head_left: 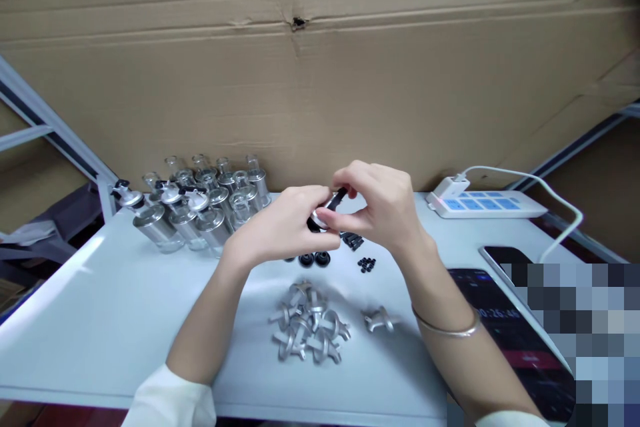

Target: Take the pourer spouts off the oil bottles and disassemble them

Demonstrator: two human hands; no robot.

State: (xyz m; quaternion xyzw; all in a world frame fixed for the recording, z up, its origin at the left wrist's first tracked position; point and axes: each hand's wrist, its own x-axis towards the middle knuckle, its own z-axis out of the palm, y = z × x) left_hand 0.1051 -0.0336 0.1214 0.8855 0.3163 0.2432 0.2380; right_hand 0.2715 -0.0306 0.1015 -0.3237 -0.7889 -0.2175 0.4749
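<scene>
My left hand (287,221) grips a silver-and-black bottle cap (339,198) above the middle of the table. On the same piece, the thumb and fingers of my right hand (387,203) are pinched around its black part. Fingers hide much of the cap. Just below my hands lie round black caps (323,258), small black tubes (353,241) and a cluster of tiny black pieces (367,265). A pile of silver metal cap parts (313,323) sits nearer to me, with one more silver part (381,319) apart on the right.
Several glass bottles with metal sleeves (213,227) stand at the back left, a few wearing silver caps (197,200). A white power strip (487,205) with a plugged-in charger lies at the back right. Phones (515,340) lie at the right. Cardboard (320,93) walls the back.
</scene>
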